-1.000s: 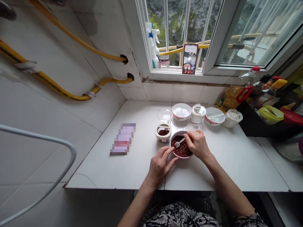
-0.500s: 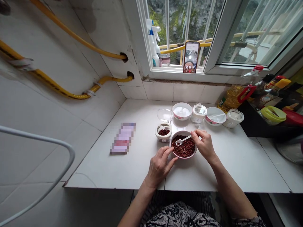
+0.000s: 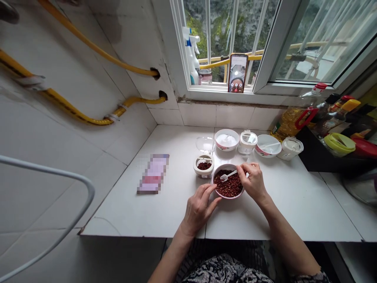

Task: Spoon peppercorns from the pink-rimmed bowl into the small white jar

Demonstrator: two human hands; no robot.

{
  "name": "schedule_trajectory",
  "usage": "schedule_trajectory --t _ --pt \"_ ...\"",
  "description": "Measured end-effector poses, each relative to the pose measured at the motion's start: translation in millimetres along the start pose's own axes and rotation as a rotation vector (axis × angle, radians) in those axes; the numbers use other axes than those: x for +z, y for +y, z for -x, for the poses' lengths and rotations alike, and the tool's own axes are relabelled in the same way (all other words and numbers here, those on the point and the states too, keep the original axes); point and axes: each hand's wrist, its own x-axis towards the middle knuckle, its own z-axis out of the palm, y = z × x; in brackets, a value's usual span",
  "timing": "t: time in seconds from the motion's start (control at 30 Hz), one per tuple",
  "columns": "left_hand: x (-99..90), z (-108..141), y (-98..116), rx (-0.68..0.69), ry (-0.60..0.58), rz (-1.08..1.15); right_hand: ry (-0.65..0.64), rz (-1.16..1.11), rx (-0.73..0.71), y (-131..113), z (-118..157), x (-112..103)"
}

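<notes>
My right hand (image 3: pixel 252 181) pinches the handle of a small white spoon (image 3: pixel 229 175). The spoon's scoop lies over dark red dried peppercorns (image 3: pixel 229 188) and has a little in it. They fill much of a round bowl (image 3: pixel 231 198). On the bowl's left side, my left hand (image 3: pixel 198 208) holds the rim between its fingers and thumb. Just behind the bowl stands a small white seasoning jar (image 3: pixel 203 173), its clear lid (image 3: pixel 205 144) flipped up. More of the dark red peppercorns show inside the jar.
Along the back stand a bowl of white grains (image 3: pixel 226 147), a lidded jar (image 3: pixel 247 142), a bowl with a white spoon (image 3: pixel 268 151) and another lidded jar (image 3: pixel 291 149). An oil bottle (image 3: pixel 290 120) stands right. A blurred-out flat item (image 3: pixel 153 173) lies left; a phone (image 3: pixel 237 72) leans at the window.
The spoon and my right hand have shifted slightly over the peppercorns. My left hand stays on the bowl's rim. The camera view has tipped a little.
</notes>
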Motion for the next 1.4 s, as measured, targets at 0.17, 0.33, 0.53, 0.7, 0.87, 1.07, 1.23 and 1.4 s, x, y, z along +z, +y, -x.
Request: schedule_trajectory --t 0.17,0.33,0.53,0.7,0.87,1.07,1.23,1.4 --pt "-0.9 -1.2 0.8 0.010 0.014 0.007 0.005 -0.116 0.090 3.7 -1.5 -0.2" --pt "-1.5 -1.6 1.0 0.016 0.012 0.018 0.014 -0.150 0.127 5.0 -2.3 -0.2" --pt "-0.5 -0.8 0.7 0.015 0.012 0.021 0.055 -0.059 0.098 4.0 -1.5 2.1" --pt "-1.2 -0.9 0.8 0.019 0.013 0.025 0.077 -0.111 0.136 2.7 -2.2 2.1" --pt "-0.4 -0.7 -0.2 0.026 0.012 0.031 0.081 -0.347 0.184 -11.9 -15.3 0.8" --pt "1.3 -0.3 -0.5 0.031 0.026 0.042 0.243 -0.133 -0.129 -37.6 -35.7 11.0" --pt "2.0 -0.6 -1.2 0.046 0.044 0.055 0.116 0.068 -0.541 -43.1 -35.7 22.7" --pt "2.3 -0.7 -1.6 0.050 0.047 0.053 0.187 0.016 -0.500 -35.9 -33.3 4.9"
